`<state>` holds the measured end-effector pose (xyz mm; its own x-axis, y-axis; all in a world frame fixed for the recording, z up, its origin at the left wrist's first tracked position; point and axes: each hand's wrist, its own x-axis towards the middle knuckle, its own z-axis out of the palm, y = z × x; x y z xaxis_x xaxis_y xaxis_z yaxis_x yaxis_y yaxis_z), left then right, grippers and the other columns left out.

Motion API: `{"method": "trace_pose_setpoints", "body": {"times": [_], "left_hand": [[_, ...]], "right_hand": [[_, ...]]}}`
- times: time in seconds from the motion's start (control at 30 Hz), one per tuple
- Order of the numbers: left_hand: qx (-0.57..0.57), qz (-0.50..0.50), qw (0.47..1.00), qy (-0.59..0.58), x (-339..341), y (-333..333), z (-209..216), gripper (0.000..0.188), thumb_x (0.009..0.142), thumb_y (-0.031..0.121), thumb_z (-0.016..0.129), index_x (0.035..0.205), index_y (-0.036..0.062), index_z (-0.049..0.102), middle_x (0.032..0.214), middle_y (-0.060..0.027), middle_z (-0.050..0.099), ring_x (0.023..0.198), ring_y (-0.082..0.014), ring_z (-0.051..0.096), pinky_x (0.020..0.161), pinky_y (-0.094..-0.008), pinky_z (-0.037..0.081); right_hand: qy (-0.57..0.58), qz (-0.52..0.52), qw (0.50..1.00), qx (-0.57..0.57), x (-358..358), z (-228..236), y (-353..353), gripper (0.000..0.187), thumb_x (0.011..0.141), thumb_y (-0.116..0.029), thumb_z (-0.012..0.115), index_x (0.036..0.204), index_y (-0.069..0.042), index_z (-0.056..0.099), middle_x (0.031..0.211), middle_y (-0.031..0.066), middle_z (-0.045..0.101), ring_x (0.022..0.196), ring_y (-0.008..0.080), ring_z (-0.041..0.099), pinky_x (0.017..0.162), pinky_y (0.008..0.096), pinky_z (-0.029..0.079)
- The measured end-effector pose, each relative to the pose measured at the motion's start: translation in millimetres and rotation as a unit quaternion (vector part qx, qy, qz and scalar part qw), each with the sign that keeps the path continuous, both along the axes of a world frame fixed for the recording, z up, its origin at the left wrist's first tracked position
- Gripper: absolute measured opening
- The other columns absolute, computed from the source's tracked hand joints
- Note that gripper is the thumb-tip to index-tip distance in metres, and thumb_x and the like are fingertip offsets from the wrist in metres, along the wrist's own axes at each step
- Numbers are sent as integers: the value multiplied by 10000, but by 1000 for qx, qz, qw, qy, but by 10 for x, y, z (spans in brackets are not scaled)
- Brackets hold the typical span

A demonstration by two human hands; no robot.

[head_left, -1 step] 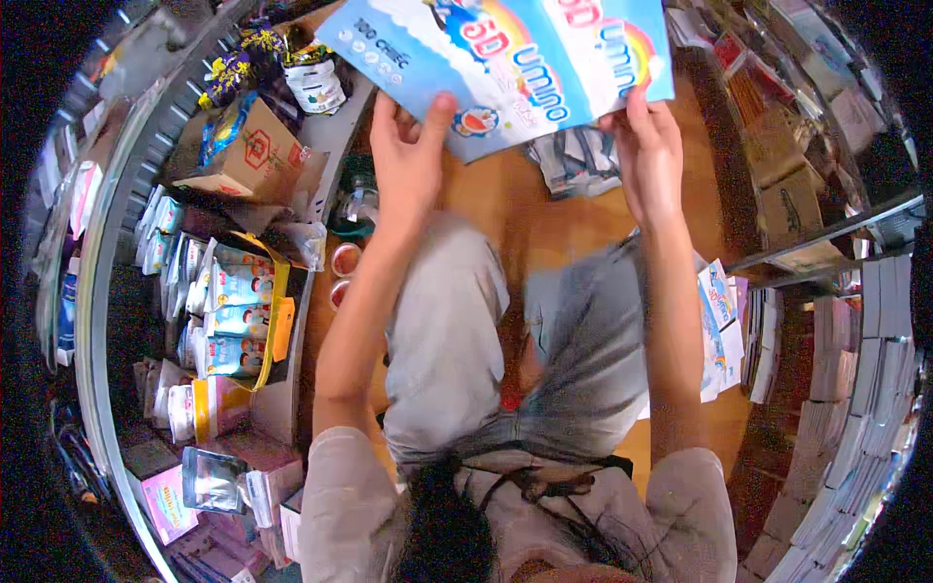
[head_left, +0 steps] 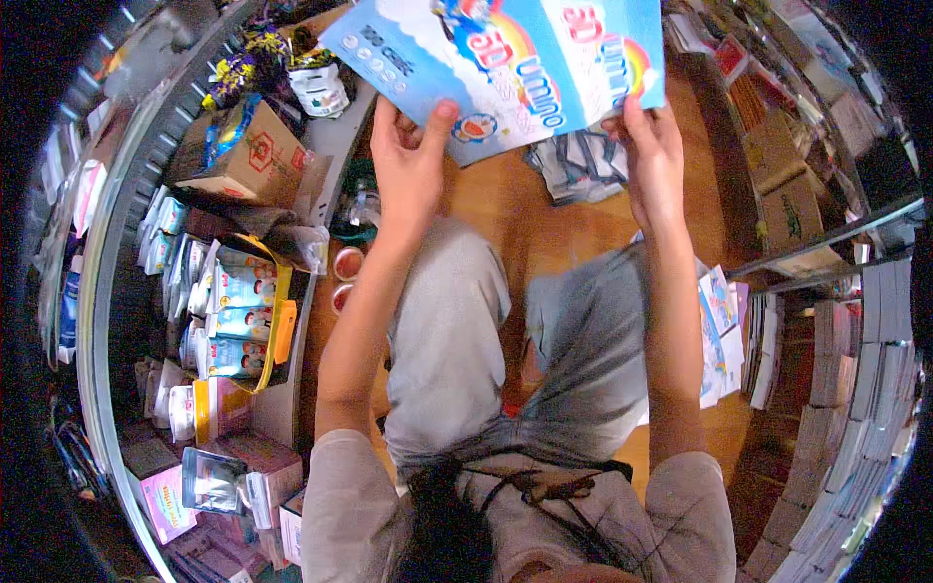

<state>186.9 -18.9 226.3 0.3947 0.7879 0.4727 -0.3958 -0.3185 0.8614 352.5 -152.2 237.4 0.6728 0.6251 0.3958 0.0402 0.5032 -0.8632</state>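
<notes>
Both hands hold up a flat, light-blue and white printed card sheet [head_left: 389,58] with a rainbow and a cartoon figure on it. It is tilted, and its top runs out of view. My left hand [head_left: 410,160] pinches the lower left edge, thumb on the printed face and fingers behind. At the lower right edge, my right hand [head_left: 649,151] grips it with the thumb in front; its other fingers are partly hidden. Beyond the sheet, a pile of grey-white plastic packets [head_left: 580,170] lies on the wooden floor, partly covered by it.
Shelving on the left holds an open cardboard box [head_left: 248,155], a yellow-rimmed bin [head_left: 284,330] of blue packets and a silver pouch [head_left: 214,481]. Two round red-topped containers [head_left: 347,262] stand by my left knee. Printed sheets [head_left: 717,340] lie right of my right arm, near stacked paper bundles [head_left: 884,291].
The card sheet has shifted very slightly left and down in the view. Both hands keep the same grip on it.
</notes>
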Motion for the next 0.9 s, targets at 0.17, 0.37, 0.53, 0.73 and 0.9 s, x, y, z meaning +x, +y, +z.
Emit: {"method": "trace_pose_setpoints", "body": {"times": [0.17, 0.37, 0.53, 0.73, 0.9], "left_hand": [[88, 76, 985, 129, -141, 82, -4, 313, 770, 88, 640, 1061, 40, 533, 1010, -118, 615, 914, -130, 590, 827, -321, 439], [526, 257, 756, 291, -258, 156, -151, 471, 691, -10, 547, 1136, 142, 543, 1153, -8, 572, 1068, -173, 544, 1019, -498, 237], [574, 240, 706, 338, -266, 144, -216, 399, 742, 62, 511, 1119, 187, 552, 1167, 32, 566, 1071, -127, 537, 1006, -573, 192], [625, 230, 666, 336, -226, 85, -199, 324, 764, 187, 541, 1086, 218, 567, 1132, 66, 580, 1063, -102, 534, 997, -603, 185], [621, 218, 673, 338, -230, 116, -257, 299, 783, 186, 527, 1076, 222, 572, 1128, 79, 580, 1069, -98, 530, 1007, -599, 170]], "right_hand": [[-92, -250, 962, -68, 362, -110, -118, 530, 835, -179, 602, 1273, -65, 326, 1017, 102, 520, 879, 151, 508, 812, 271, 416], [-277, -290, 915, -36, 139, 94, -125, 331, 822, -119, 582, 1135, -43, 503, 1108, 74, 536, 980, 163, 498, 870, 297, 385], [-381, -213, 896, -78, -39, -3, -25, 582, 766, -231, 653, 1237, -12, 393, 1176, 160, 499, 1114, 258, 457, 956, 347, 337], [-324, -82, 922, -196, -216, -149, 87, 992, 692, -289, 707, 1369, 29, 56, 1256, 297, 401, 1154, 362, 441, 968, 346, 341], [-344, -105, 914, -188, -172, -245, 102, 978, 705, -312, 688, 1358, 62, 64, 1286, 308, 355, 1190, 375, 396, 990, 351, 316]]}}
